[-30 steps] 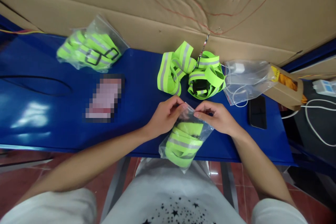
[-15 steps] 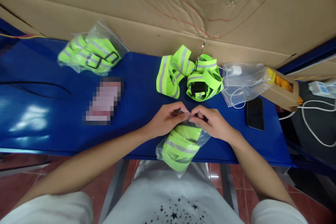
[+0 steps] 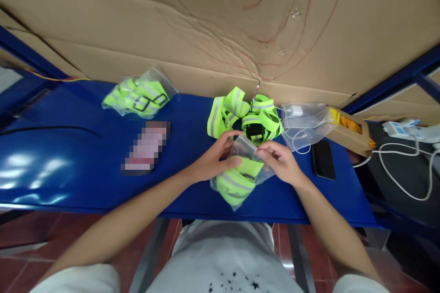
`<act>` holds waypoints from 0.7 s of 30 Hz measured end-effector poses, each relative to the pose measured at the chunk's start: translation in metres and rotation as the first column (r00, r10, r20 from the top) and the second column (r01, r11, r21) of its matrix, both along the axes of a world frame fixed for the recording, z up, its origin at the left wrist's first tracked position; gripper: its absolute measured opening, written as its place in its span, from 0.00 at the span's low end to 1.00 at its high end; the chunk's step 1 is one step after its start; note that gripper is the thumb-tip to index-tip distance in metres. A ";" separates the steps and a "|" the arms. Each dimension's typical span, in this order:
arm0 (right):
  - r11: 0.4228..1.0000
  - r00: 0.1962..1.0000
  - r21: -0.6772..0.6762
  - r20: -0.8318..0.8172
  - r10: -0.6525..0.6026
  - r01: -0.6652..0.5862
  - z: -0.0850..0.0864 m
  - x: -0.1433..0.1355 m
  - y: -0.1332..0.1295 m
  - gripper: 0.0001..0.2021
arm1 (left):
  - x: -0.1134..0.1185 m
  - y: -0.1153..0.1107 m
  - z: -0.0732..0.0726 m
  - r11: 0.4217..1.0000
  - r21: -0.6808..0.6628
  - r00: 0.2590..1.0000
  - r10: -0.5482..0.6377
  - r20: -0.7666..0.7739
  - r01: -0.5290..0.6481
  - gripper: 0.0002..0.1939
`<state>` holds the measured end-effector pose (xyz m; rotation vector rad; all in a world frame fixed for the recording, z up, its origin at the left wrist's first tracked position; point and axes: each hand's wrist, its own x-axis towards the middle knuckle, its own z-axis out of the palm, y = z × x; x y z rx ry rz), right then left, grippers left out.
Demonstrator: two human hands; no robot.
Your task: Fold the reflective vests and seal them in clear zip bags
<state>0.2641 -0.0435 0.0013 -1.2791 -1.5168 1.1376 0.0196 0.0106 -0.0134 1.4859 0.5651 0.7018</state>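
Note:
A clear zip bag (image 3: 237, 187) with a folded neon-green strap with grey reflective stripes inside lies at the table's front edge. My right hand (image 3: 282, 160) pinches the bag's top edge near its right corner. Around the bag's left side is my left hand (image 3: 216, 158), with thumb and fingers apart. Its thumb rests on the front of the bag, and its fingers reach toward the top corner, some partly hidden. Just beyond my hands are loose neon-green reflective straps (image 3: 227, 112), with a black buckle (image 3: 255, 130) among them.
At the back left lies another bag of green straps (image 3: 137, 96), and nearer, a blurred-out pink item (image 3: 147, 146). To the right are a clear bag with a white cable (image 3: 305, 121), a cardboard box (image 3: 350, 132) and a black phone (image 3: 323, 159). A cardboard panel (image 3: 206, 23) backs the blue table.
My left hand has let go of the bag's top edge and spread its fingers, while my right hand still pinches it. The bag's top has unfolded upward. The camera view has shifted.

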 end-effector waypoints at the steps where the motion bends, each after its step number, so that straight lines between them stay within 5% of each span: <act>1: 0.998 0.996 0.000 -0.060 -0.068 0.068 0.000 0.001 0.001 0.20 | -0.001 0.000 0.001 0.999 0.005 0.999 -0.043 -0.014 0.043 0.46; 4: 0.975 0.961 0.008 -0.166 -0.220 0.224 -0.001 0.003 0.006 0.24 | -0.001 0.000 0.005 0.998 0.059 0.997 -0.015 -0.070 0.019 0.55; 8: 0.945 0.904 -0.022 -0.285 -0.319 0.327 -0.001 0.007 0.013 0.24 | 0.002 0.011 0.018 0.969 0.086 0.972 0.234 -0.020 -0.231 0.51; 15: 0.949 0.918 -0.056 -0.245 -0.313 0.309 -0.009 0.002 0.017 0.25 | -0.014 0.078 0.055 0.704 0.210 0.727 0.684 0.059 -0.678 0.48; 21: 0.990 0.983 -0.059 -0.118 -0.138 0.131 -0.020 -0.012 0.013 0.29 | -0.075 0.139 0.059 0.498 0.558 0.455 0.861 -0.228 -0.664 0.53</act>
